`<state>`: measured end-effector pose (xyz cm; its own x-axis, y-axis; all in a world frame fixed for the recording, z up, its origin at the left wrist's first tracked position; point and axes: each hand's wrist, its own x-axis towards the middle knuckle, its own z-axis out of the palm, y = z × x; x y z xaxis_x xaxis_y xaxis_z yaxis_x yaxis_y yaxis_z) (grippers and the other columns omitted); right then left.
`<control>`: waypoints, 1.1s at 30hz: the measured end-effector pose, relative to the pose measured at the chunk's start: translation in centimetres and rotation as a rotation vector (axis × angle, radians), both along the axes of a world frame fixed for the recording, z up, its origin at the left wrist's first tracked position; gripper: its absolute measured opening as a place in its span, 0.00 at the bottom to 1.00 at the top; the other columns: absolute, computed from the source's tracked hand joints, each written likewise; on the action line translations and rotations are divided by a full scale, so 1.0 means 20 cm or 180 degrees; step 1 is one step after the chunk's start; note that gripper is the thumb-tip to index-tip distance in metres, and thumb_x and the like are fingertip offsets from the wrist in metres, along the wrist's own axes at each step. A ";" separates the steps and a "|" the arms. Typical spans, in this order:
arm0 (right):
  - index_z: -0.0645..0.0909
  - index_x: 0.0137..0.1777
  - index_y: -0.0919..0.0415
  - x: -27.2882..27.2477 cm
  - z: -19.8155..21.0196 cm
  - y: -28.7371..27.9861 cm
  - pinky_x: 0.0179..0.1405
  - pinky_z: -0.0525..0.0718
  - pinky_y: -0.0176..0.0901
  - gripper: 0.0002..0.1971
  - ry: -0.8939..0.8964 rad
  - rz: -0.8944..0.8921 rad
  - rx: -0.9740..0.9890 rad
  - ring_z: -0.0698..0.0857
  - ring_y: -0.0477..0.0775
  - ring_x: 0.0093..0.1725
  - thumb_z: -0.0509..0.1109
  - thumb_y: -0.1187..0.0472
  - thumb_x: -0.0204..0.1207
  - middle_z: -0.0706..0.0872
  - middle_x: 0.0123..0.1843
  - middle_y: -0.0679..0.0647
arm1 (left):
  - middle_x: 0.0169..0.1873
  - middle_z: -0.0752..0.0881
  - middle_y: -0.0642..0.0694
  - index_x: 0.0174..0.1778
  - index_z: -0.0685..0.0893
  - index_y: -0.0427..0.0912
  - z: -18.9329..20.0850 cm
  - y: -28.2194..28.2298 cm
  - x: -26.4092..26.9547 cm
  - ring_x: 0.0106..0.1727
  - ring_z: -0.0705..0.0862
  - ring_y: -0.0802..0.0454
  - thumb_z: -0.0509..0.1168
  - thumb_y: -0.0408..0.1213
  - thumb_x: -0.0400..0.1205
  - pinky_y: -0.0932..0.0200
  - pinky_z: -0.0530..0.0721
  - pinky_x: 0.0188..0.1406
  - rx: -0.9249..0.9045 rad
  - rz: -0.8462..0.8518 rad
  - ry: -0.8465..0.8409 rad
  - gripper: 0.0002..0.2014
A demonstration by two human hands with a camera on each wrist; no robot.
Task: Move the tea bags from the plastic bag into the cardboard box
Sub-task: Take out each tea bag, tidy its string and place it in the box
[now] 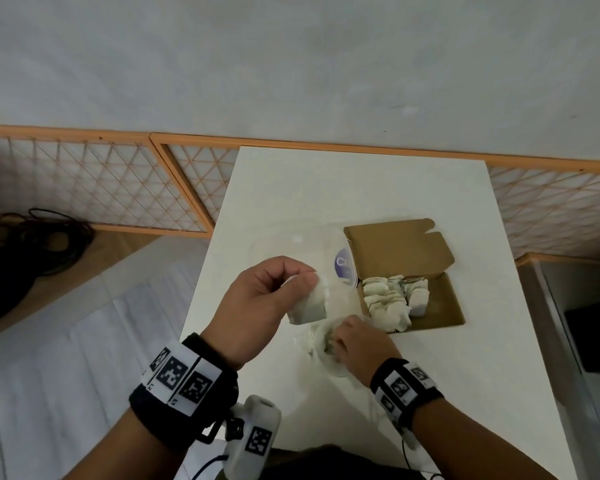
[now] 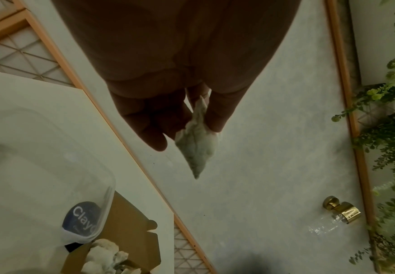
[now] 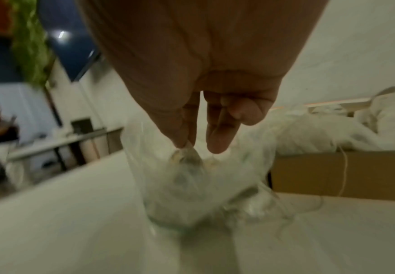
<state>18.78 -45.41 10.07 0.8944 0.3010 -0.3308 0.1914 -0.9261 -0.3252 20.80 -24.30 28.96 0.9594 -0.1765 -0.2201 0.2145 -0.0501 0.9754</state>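
Observation:
My left hand (image 1: 291, 282) is raised above the table and pinches a pale tea bag (image 1: 308, 304) between thumb and fingers; the same tea bag (image 2: 197, 146) hangs from my fingertips in the left wrist view. My right hand (image 1: 336, 336) reaches into the crumpled clear plastic bag (image 1: 321, 344) just in front of the box, thumb and finger pinching a tea bag (image 3: 187, 157) inside the plastic bag (image 3: 192, 194). The open brown cardboard box (image 1: 444, 303) sits to the right and holds several tea bags (image 1: 394, 299) in its left half.
A clear plastic container (image 1: 291, 244) with a purple round label (image 1: 345, 268) lies left of the box on the white table (image 1: 361, 188). The box lid (image 1: 395, 247) stands open toward the far side. Dark cables (image 1: 32, 244) lie on the floor at the left.

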 end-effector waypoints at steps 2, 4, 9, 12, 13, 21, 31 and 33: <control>0.81 0.50 0.49 -0.01 0.10 -0.04 0.50 0.85 0.44 0.07 0.0033 -0.0371 0.0537 0.82 0.49 0.49 0.64 0.50 0.87 0.81 0.52 0.46 | 0.39 0.91 0.47 0.48 0.90 0.35 0.00 0.01 0.00 0.37 0.84 0.51 0.71 0.33 0.86 0.57 0.83 0.41 0.0022 0.0015 0.0006 0.06; 0.79 0.45 0.49 -0.01 0.24 -0.09 0.46 0.83 0.40 0.06 0.0101 -0.0714 0.1095 0.83 0.46 0.43 0.69 0.52 0.85 0.84 0.44 0.43 | 0.39 0.90 0.44 0.48 0.90 0.34 -0.01 0.02 0.01 0.37 0.83 0.49 0.71 0.33 0.86 0.56 0.83 0.41 0.0026 0.0027 0.0025 0.06; 0.84 0.48 0.59 0.01 0.62 -0.21 0.39 0.86 0.39 0.05 0.0521 -0.1521 0.2589 0.91 0.52 0.38 0.71 0.65 0.86 0.93 0.40 0.54 | 0.41 0.91 0.37 0.48 0.89 0.34 -0.01 0.01 0.03 0.44 0.88 0.36 0.73 0.39 0.83 0.47 0.85 0.50 -0.0225 -0.0147 0.0106 0.10; 0.87 0.53 0.63 0.01 0.83 -0.24 0.35 0.84 0.39 0.07 0.0627 -0.1748 0.3196 0.90 0.53 0.37 0.67 0.66 0.88 0.94 0.41 0.58 | 0.54 0.93 0.39 0.49 0.90 0.32 0.03 -0.02 0.03 0.58 0.91 0.45 0.71 0.34 0.85 0.53 0.84 0.63 -0.0224 -0.0374 0.0172 0.08; 0.88 0.55 0.65 0.01 0.88 -0.25 0.35 0.85 0.40 0.08 0.0645 -0.1802 0.3358 0.90 0.53 0.38 0.67 0.66 0.89 0.94 0.42 0.60 | 0.58 0.93 0.43 0.49 0.90 0.31 0.04 -0.03 0.04 0.62 0.91 0.48 0.70 0.33 0.86 0.55 0.83 0.66 -0.0203 -0.0470 0.0177 0.08; 0.88 0.56 0.65 -0.01 1.10 -0.19 0.37 0.88 0.39 0.09 0.0366 -0.1661 0.3693 0.90 0.51 0.36 0.65 0.66 0.89 0.93 0.39 0.57 | 0.63 0.91 0.41 0.47 0.90 0.35 0.11 -0.16 0.03 0.66 0.89 0.41 0.71 0.30 0.85 0.51 0.87 0.65 -0.0468 -0.1011 -0.0133 0.03; 0.85 0.63 0.58 -0.05 1.11 -0.13 0.48 0.94 0.56 0.13 0.0044 -0.1693 0.3768 0.92 0.64 0.43 0.72 0.54 0.81 0.94 0.45 0.60 | 0.51 0.95 0.41 0.52 0.93 0.33 0.11 -0.21 0.02 0.54 0.92 0.46 0.71 0.27 0.84 0.58 0.88 0.55 -0.0341 -0.0634 -0.0546 0.05; 0.83 0.65 0.58 -0.06 1.09 -0.13 0.50 0.93 0.55 0.12 0.0077 -0.1690 0.3743 0.93 0.62 0.45 0.72 0.59 0.84 0.95 0.48 0.59 | 0.50 0.95 0.41 0.52 0.93 0.34 0.11 -0.21 0.01 0.53 0.93 0.48 0.72 0.27 0.84 0.60 0.88 0.54 -0.0359 -0.0586 -0.0552 0.05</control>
<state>17.62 -47.93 31.82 0.9911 0.0322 -0.1289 -0.1274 -0.0432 -0.9909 21.05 -28.51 31.24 0.9306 -0.3653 -0.0244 0.0412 0.0381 0.9984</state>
